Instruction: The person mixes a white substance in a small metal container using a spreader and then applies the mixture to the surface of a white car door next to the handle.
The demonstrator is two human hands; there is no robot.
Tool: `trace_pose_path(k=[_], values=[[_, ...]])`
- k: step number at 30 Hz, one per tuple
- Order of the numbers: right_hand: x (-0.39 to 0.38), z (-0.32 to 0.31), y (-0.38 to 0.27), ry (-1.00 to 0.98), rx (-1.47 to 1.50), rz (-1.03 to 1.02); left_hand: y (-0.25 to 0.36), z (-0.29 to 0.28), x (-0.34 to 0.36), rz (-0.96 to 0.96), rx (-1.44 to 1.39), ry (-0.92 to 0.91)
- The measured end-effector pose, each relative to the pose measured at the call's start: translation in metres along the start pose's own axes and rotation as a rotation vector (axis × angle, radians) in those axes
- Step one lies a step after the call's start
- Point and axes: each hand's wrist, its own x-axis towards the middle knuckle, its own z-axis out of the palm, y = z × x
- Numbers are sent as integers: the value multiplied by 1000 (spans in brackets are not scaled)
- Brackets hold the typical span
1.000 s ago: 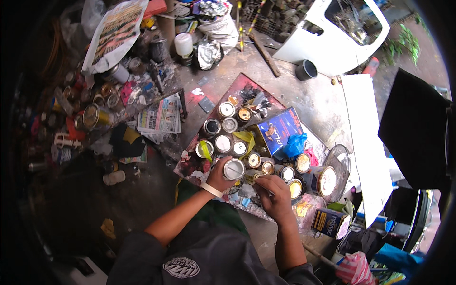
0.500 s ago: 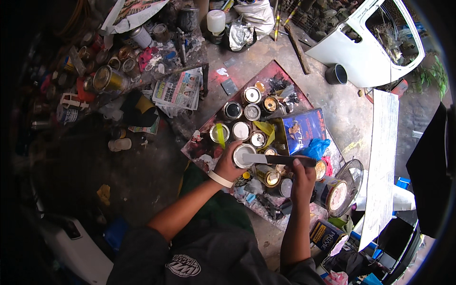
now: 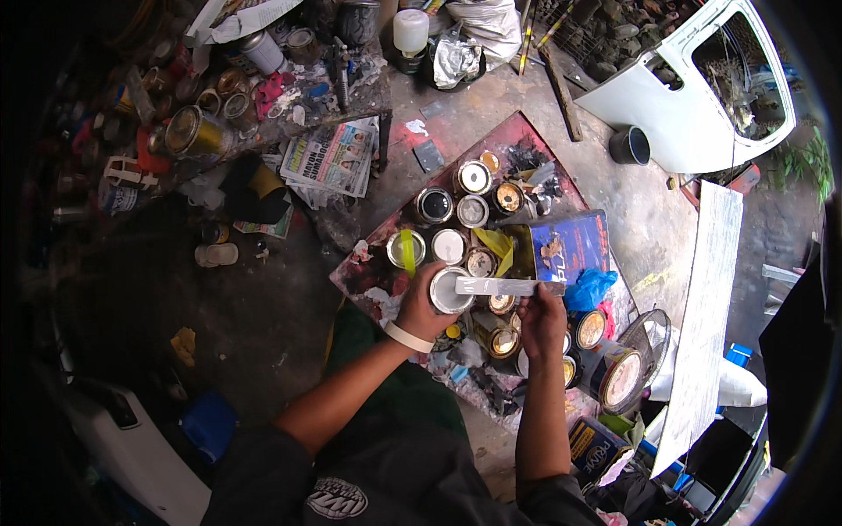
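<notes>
My left hand (image 3: pixel 421 309) is wrapped round a small open paint can (image 3: pixel 449 300) with pale grey paint inside. My right hand (image 3: pixel 544 321) grips one end of a flat, shiny mixing stick (image 3: pixel 500 287), held level. Its other end reaches over the can's rim; I cannot tell whether it touches. Just beyond stand several more cans, among them a white-topped can (image 3: pixel 449 246), a can with black contents (image 3: pixel 434 205) and a can with a yellow-green strip (image 3: pixel 406 251) across it.
The cans stand on a paint-stained board (image 3: pixel 519 131), with a blue rectangular tin (image 3: pixel 574 248), a blue plastic bag (image 3: pixel 592 289) and a mesh strainer (image 3: pixel 651 337) at its right. Newspapers (image 3: pixel 331 158) and a cluttered bench lie far left. A white car door (image 3: pixel 671 114) leans far right.
The mixing stick has turned, so its face now shines where it looked dark along the handle. My right hand has shifted slightly left; my left hand still holds the can.
</notes>
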Motion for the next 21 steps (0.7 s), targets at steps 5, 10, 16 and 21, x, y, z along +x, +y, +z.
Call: trace_pose_path(k=[5,10,16,21], values=[[12,16,-12,-41,-54,-74,-5,3,-2,-11,19,18],[20,34,-24,-56,-76,-114,-3,2,-2,-15,63,27],[30,49,-34,-62,-33,-130,-4,-2,-8,9,100,-15],[33,42,-37,-60,-11,-121,-7,-1,-17,15,104,-26]])
